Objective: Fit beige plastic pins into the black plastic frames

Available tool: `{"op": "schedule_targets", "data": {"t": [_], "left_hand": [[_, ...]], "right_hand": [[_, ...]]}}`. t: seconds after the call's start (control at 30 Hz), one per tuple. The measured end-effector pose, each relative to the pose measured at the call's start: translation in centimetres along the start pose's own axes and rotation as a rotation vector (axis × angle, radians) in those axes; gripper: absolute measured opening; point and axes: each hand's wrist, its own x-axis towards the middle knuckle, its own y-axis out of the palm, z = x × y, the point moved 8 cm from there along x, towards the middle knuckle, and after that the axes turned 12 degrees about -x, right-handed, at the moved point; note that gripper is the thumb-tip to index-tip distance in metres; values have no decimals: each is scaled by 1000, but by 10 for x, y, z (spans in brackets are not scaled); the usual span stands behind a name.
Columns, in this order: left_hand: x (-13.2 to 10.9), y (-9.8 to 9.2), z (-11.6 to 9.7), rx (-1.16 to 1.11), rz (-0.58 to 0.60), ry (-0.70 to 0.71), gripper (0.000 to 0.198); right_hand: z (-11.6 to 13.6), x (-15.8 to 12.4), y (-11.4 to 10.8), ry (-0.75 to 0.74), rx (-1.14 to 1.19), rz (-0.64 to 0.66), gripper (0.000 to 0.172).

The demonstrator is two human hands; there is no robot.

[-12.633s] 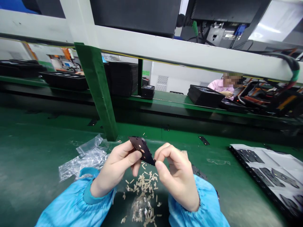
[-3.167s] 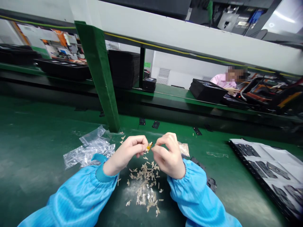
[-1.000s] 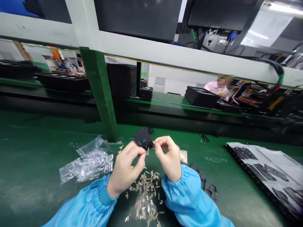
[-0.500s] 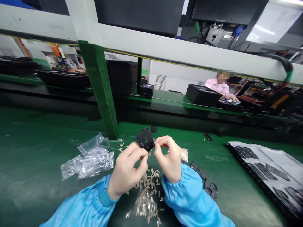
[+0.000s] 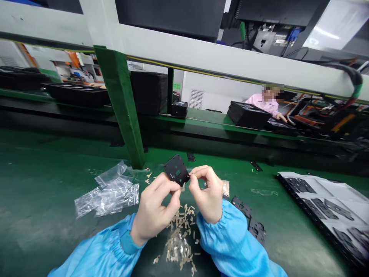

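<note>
My left hand (image 5: pixel 157 207) is closed on a thin black plate (image 5: pixel 176 169) with small cut-outs, pinching its lower edge. The plate is held up tilted above the bench. At the plate's right corner, thumb and forefinger of my right hand (image 5: pixel 206 192) are pressed together; whatever is between them is too small to make out. Below both hands lies a loose heap of small beige strips (image 5: pixel 181 219), with a clear bag (image 5: pixel 178 248) holding more pieces among them. Several black plates (image 5: pixel 256 229) rest beside my right sleeve.
Clear plastic bags (image 5: pixel 115 194) lie in a pile at left. To the right is a tray (image 5: pixel 325 192) with black plates in its compartments. A green post (image 5: pixel 122 111) rises from the bench. Behind it, a person in pink (image 5: pixel 263 103) sits near stacked black trays (image 5: pixel 248 114).
My right hand has shifted very slightly right, away from the plate's corner. The plate and my left hand stay nearly in place. The person behind has moved a hand.
</note>
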Motion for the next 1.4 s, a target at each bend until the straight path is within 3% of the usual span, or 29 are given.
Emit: {"op": "schedule_targets", "data": {"t": [0.27,0.57,0.8,1.4], "left_hand": [[0,-2,-1,5,-4,9,15],[2,-2,-5,77,20,115,15],[2,-2,-4,81,37,140,15],[7,-8,-4,-45,40,64,15]], "right_hand": [[8,-1,-1,-60,-30,-3,16],[-10,2,11,200,231,212,13],[-16,3,14,283,371,280,13],[0,2,3,158,236,163,14]]}}
